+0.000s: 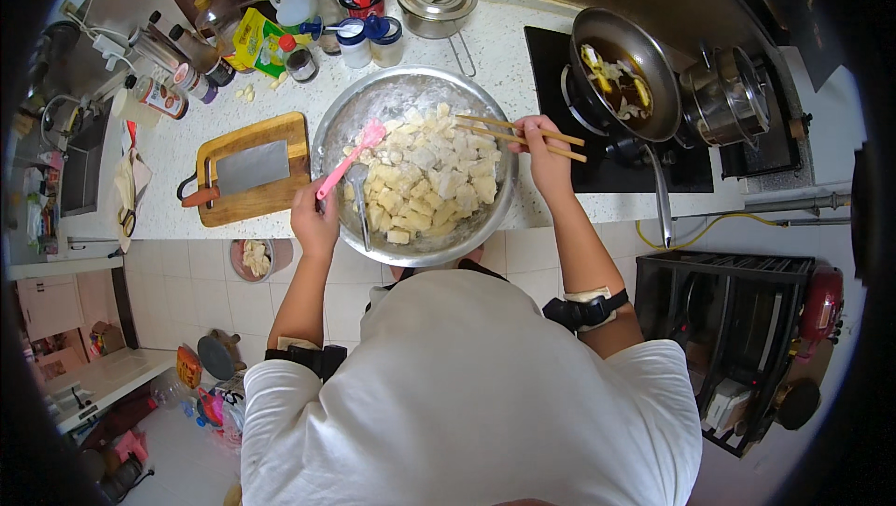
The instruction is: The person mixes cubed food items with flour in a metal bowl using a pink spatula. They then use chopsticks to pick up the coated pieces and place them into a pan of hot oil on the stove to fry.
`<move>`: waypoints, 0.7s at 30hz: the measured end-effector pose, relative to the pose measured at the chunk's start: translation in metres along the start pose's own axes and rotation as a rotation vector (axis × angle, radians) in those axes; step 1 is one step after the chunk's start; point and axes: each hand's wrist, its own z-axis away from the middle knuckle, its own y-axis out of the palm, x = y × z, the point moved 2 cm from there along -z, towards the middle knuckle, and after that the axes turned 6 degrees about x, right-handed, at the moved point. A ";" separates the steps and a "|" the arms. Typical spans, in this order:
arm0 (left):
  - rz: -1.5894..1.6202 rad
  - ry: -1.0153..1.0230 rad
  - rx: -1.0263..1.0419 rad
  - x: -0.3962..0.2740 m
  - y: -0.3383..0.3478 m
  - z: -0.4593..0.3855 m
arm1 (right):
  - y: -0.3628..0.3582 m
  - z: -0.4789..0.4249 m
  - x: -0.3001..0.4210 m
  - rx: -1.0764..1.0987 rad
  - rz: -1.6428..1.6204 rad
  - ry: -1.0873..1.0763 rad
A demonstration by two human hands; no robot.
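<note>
A wide stainless steel bowl (327, 110) holds many pale, flour-dusted chunks of food (420, 187). My left hand (315, 220) grips a pink plastic spoon (344, 168), whose whitened head rests over the chunks at the left. Beside it a metal spoon (360, 205) leans inside the bowl's left wall. From the right, my right hand (544, 156) holds a pair of wooden chopsticks (493, 131), their tips over the upper right part of the chunks. To the right, a wok (670, 110) with dark oil and pale and yellowish pieces (616, 82) sits on the stove.
At the left lies a wooden cutting board (255, 210) with a cleaver (253, 168). Condiment bottles and jars (355, 51) and a lidded steel pot (435, 16) stand behind. The wok's handle (660, 198) sticks out past the counter edge. A steel steamer pot (724, 100) is at the right.
</note>
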 end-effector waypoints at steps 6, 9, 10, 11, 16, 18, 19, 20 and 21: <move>-0.014 0.013 -0.006 -0.003 -0.002 0.000 | 0.021 -0.015 0.003 0.091 0.293 -0.024; -0.014 0.006 -0.014 -0.001 -0.002 0.001 | 0.031 -0.019 0.006 0.103 0.353 -0.032; -0.015 -0.004 -0.008 -0.002 -0.002 0.001 | 0.032 -0.020 0.004 0.108 0.413 -0.061; -0.016 -0.013 -0.002 -0.003 -0.003 0.000 | 0.034 -0.022 0.001 0.112 0.473 -0.089; -0.007 -0.008 -0.004 -0.002 -0.003 0.000 | 0.040 -0.016 0.009 0.160 0.601 -0.148; -0.016 -0.009 -0.005 -0.002 -0.003 0.000 | 0.039 -0.009 0.009 0.174 0.611 -0.223; -0.014 -0.007 -0.006 -0.002 -0.003 0.000 | 0.038 -0.004 0.011 0.184 0.635 -0.259; -0.012 -0.005 -0.006 -0.001 -0.003 0.000 | 0.038 0.001 0.016 0.193 0.660 -0.295; -0.009 -0.003 -0.006 -0.001 -0.003 0.000 | 0.037 0.006 0.019 0.202 0.684 -0.331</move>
